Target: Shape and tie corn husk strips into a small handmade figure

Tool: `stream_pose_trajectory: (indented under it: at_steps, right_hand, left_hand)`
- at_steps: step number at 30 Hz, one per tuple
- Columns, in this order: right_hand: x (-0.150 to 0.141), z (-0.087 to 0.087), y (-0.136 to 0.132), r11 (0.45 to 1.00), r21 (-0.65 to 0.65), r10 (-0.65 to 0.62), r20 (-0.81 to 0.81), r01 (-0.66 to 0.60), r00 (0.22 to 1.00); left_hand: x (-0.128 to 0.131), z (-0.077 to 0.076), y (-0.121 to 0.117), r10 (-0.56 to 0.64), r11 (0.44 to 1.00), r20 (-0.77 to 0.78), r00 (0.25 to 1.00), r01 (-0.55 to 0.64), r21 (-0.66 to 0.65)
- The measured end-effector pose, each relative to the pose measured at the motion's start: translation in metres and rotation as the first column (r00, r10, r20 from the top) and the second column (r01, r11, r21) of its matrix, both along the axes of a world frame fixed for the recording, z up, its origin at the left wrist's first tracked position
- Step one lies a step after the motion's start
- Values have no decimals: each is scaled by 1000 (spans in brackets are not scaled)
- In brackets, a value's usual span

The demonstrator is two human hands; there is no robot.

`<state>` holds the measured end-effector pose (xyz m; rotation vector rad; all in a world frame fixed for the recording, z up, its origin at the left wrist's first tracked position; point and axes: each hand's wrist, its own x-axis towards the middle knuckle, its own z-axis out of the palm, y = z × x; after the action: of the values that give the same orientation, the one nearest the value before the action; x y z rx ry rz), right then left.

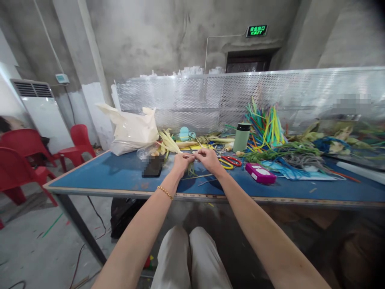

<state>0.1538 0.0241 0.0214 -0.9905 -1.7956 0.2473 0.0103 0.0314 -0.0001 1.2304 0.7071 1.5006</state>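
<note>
Fingertips of left hand (183,161) and right hand (209,158) narrow and pinched, nearly meeting at center of the frame, above the table; whatever sits between them too small to make out. Thin green strands (190,171) show just below the fingertips. Pale corn husks (170,142) fan out behind the left hand, upper left of it; cannot tell whether the fingers touch them. Gold beaded bracelet (165,192) on left wrist. Just right of the right hand: yellow handles (226,163) and red handles (236,161), both lying flat. Dark phone (152,166), partly blurred, flat to the left of the left hand. Farther right, magenta box (260,173); above and left of it, green bottle (241,139) with black lid, upright. Behind the bottle, bundle of colored strips (269,127), mostly yellow, green and blue. Right side of the frame: light blue mask (309,175), gray cord (311,159) tangled near it, more husks beyond. White plastic bag (134,131) left of center, near the far edge of the blue table (102,173). Perforated metal panel (180,94) runs behind everything. Outer ring: red chairs (80,141) at left, air conditioner (42,116) behind them, green exit sign (256,31) at upper right.
</note>
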Motion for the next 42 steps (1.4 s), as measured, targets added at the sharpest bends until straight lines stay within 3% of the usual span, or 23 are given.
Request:
stream_pose_trajectory:
  at_steps: [4, 8, 16, 24, 27, 29, 33, 42]
  right_hand:
    - [0, 2, -1, 1000, -8, 24, -28, -24, 999]
    - [0, 3, -1, 1000, -18, 22, 0, -22, 1000]
    - [-4, 2, -4, 994, 42, -100, 85, 97, 991]
    - [-7, -1, -4, 995, 40, -98, 114, 94, 989]
    - [-6, -6, -7, 972, 21, -235, 179, 235, 955]
    - [-5, -8, -10, 943, 7, -318, 312, 332, 895]
    - [-5, -11, -17, 973, -32, -169, 575, 228, 800]
    - [-8, -18, -14, 994, -55, -51, 523, 93, 851]
  left_hand:
    - [0, 1, 1, -29, 999, -1, 1000, 29, -21]
    - [0, -2, 7, 37, 999, -103, 994, -39, -22]
    - [-2, -1, 0, 124, 992, -175, 977, -124, 13]
    - [-2, -3, 0, 73, 994, -40, 997, -76, -76]
    - [-5, -3, 5, 133, 979, 83, 988, -118, -166]
    - [-8, -2, 7, 199, 961, 135, 971, -167, -219]
    - [-12, 0, 10, 156, 977, 257, 954, -112, -179]
    - [-16, -1, 6, 152, 980, 317, 936, -100, -174]
